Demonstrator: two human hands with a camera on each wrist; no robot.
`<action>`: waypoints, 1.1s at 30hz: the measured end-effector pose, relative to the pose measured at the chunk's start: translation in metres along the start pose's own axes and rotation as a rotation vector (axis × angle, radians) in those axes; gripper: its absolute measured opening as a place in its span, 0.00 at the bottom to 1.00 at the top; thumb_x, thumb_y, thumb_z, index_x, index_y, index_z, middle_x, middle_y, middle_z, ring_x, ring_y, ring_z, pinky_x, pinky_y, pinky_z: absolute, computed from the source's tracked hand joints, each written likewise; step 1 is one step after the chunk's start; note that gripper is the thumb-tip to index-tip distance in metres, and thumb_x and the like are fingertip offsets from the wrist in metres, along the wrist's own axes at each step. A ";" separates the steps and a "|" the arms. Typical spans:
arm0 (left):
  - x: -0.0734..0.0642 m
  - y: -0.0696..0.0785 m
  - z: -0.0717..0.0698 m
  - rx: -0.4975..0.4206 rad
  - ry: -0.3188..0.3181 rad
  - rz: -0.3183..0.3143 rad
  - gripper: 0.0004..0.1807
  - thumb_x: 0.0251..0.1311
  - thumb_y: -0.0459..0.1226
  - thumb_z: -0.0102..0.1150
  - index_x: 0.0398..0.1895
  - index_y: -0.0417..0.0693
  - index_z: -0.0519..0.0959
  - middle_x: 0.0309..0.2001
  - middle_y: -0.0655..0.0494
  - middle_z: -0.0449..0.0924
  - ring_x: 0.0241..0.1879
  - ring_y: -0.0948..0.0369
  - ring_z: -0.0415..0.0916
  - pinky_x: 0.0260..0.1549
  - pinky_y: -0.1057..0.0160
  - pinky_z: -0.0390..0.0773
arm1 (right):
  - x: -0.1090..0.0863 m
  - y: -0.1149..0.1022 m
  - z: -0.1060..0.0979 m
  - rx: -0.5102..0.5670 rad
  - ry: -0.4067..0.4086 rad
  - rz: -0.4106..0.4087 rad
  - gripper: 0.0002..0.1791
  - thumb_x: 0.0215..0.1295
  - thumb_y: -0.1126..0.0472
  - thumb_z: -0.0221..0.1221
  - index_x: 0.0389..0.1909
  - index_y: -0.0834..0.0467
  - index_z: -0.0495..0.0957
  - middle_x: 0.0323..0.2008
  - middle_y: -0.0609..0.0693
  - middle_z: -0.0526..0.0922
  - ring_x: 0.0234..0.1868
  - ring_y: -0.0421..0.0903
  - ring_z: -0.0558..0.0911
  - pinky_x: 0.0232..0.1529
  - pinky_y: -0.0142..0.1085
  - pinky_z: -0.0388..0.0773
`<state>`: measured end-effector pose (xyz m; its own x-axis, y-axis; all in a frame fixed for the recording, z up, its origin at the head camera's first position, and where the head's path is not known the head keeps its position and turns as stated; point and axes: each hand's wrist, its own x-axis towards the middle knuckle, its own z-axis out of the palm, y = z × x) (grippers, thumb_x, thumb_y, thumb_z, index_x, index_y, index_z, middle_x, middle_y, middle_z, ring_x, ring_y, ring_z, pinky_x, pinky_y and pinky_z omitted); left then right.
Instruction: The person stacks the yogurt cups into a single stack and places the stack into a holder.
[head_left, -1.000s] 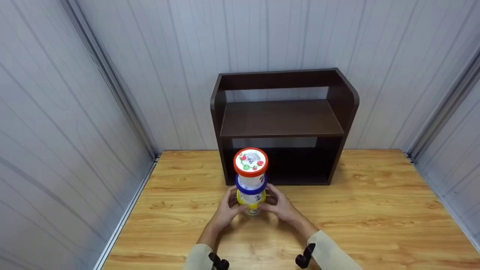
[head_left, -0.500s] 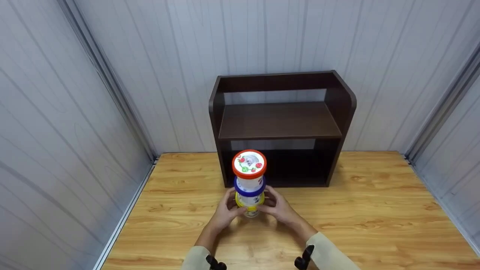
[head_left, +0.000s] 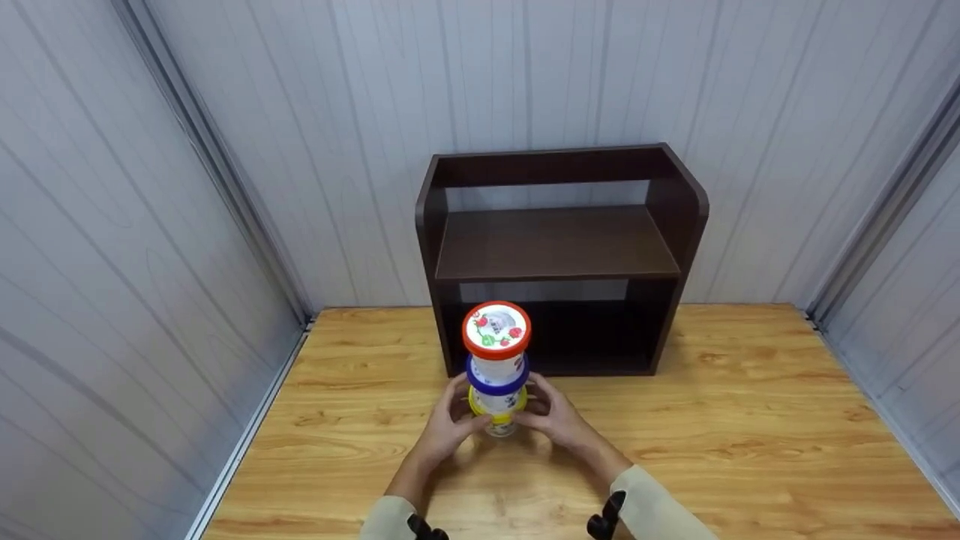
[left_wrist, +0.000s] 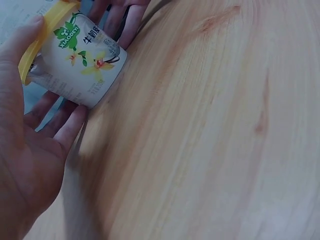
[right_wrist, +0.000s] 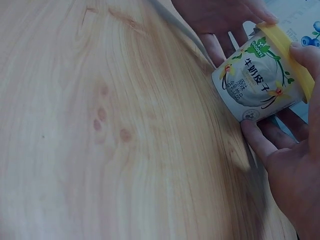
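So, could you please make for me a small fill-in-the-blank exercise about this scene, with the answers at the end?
1. The stack is made of ____ cups.
2. The top cup has a lid with a ____ rim.
3. The middle cup has a lid with a ____ rim.
4. The bottom cup, held by the left hand and the right hand, has a ____ lid.

Missing words: three; red; blue; yellow.

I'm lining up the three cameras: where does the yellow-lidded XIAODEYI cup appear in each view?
Head: the yellow-lidded XIAODEYI cup is low, slightly right of center, bottom of the stack.
Left wrist: upper left corner, partly cut off.
Right wrist: upper right.
Shared landmark: the left hand, its thumb at the yellow lid.
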<state>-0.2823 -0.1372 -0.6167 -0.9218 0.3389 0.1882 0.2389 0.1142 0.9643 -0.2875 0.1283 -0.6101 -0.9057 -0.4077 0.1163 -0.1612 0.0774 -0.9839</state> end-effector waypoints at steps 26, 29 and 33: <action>0.014 0.051 -0.042 0.074 0.131 -0.035 0.42 0.75 0.29 0.69 0.88 0.50 0.65 0.84 0.38 0.71 0.82 0.35 0.69 0.78 0.31 0.76 | 0.000 0.001 0.001 -0.013 -0.002 0.000 0.44 0.77 0.65 0.70 0.87 0.66 0.58 0.79 0.74 0.72 0.78 0.71 0.77 0.81 0.60 0.77; 0.021 0.059 -0.050 0.085 0.160 0.001 0.41 0.73 0.28 0.71 0.87 0.47 0.67 0.82 0.37 0.74 0.81 0.34 0.71 0.76 0.31 0.78 | 0.001 0.001 0.001 -0.018 0.002 0.001 0.45 0.77 0.65 0.70 0.87 0.66 0.59 0.79 0.74 0.73 0.78 0.71 0.77 0.81 0.59 0.76; 0.028 0.071 -0.060 0.124 0.190 0.045 0.41 0.71 0.29 0.74 0.85 0.45 0.69 0.81 0.36 0.74 0.81 0.34 0.72 0.73 0.30 0.81 | 0.001 0.000 0.000 -0.015 0.002 0.003 0.45 0.76 0.65 0.70 0.87 0.67 0.59 0.79 0.74 0.73 0.78 0.71 0.77 0.81 0.58 0.76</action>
<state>-0.3091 -0.1755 -0.5315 -0.9476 0.1651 0.2734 0.3057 0.2205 0.9263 -0.2883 0.1278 -0.6105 -0.9070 -0.4054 0.1140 -0.1645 0.0919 -0.9821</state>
